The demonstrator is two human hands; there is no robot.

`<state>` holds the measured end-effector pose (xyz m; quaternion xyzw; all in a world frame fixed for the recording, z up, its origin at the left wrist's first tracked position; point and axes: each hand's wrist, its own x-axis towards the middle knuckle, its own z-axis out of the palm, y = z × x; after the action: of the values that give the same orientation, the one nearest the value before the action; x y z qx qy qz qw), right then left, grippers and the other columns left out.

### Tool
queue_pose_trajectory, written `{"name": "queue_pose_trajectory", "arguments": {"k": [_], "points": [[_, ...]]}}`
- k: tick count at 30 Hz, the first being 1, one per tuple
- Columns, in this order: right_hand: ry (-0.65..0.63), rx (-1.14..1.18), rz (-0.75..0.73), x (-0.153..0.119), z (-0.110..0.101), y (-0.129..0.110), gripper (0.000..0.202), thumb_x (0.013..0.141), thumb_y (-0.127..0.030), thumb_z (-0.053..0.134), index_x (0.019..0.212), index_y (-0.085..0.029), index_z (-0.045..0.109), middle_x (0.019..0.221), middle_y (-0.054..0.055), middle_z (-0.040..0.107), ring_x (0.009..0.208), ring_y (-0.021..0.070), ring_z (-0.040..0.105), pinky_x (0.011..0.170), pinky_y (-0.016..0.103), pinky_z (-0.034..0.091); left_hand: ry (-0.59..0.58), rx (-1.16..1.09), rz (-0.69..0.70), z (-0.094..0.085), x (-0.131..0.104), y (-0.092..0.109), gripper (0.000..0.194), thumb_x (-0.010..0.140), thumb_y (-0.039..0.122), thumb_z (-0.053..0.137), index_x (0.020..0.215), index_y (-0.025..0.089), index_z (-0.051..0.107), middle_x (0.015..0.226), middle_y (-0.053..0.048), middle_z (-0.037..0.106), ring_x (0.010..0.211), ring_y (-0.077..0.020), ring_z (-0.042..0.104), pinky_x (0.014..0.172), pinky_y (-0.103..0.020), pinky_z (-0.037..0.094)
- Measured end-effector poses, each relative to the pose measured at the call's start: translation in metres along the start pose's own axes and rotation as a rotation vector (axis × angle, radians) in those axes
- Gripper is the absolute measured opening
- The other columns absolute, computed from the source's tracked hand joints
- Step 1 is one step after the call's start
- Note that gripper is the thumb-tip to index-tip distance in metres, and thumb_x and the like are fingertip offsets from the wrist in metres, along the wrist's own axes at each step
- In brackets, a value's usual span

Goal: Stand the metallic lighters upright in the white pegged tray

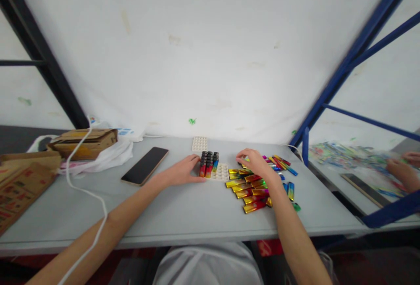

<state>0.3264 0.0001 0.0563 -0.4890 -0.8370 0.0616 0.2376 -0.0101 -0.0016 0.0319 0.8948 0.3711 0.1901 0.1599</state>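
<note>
A white tray (222, 173) with round holes lies on the grey table (183, 210); several rainbow-coloured lighters (208, 163) stand upright in its left part. My left hand (185, 170) rests flat against the tray's left side, touching the standing lighters, fingers apart. My right hand (254, 163) is curled over a loose pile of shiny multicoloured lighters (251, 188) to the right of the tray, fingertips pinched on one of them. What lies under its palm is hidden.
A second small white tray (199, 143) sits by the wall. A dark phone (145, 165) lies left of my hand. Cardboard boxes (82, 142), a plastic bag and a white cable (85, 188) fill the left. Another person's hands (402, 172) work at the neighbouring table behind blue frame bars (348, 64).
</note>
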Motion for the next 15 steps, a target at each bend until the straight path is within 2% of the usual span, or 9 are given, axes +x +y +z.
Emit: {"name": "queue_pose_trajectory", "arguments": {"k": [3,7,11,15], "points": [[-0.092,0.013,0.012,-0.006,-0.002,0.015,0.02,0.092,-0.031,0.07,0.105,-0.018,0.079,0.111,0.012,0.076,0.105,0.0272,0.069,0.099,0.04,0.049,-0.005,0.007,-0.013,-0.001,0.0,0.001,0.071,0.08,0.065,0.073,0.132,0.017,0.059,0.135,-0.016,0.062,0.125,-0.035,0.059,0.113,-0.047,0.046],[-0.219,0.094,-0.035,-0.008,0.0,0.012,0.026,0.09,-0.04,0.072,0.106,-0.021,0.081,0.114,0.011,0.074,0.107,0.0266,0.068,0.1,0.038,0.05,-0.011,0.016,-0.031,-0.002,-0.001,0.004,0.071,0.08,0.063,0.074,0.133,0.018,0.059,0.136,-0.017,0.061,0.128,-0.0351,0.058,0.113,-0.045,0.046],[-0.264,0.106,-0.045,-0.006,-0.001,0.006,0.025,0.092,-0.04,0.07,0.101,-0.022,0.083,0.115,0.012,0.072,0.11,0.0266,0.065,0.102,0.039,0.048,-0.023,0.016,-0.036,-0.004,-0.001,0.005,0.072,0.081,0.063,0.073,0.135,0.017,0.057,0.138,-0.016,0.06,0.129,-0.0338,0.057,0.115,-0.044,0.044],[-0.287,0.103,-0.059,-0.002,-0.001,0.002,0.021,0.092,-0.037,0.069,0.096,-0.021,0.084,0.106,0.011,0.074,0.105,0.0266,0.064,0.099,0.038,0.048,-0.035,0.014,-0.033,-0.003,-0.001,0.003,0.073,0.082,0.064,0.071,0.136,0.018,0.055,0.14,-0.016,0.059,0.129,-0.0335,0.056,0.115,-0.046,0.044]]}}
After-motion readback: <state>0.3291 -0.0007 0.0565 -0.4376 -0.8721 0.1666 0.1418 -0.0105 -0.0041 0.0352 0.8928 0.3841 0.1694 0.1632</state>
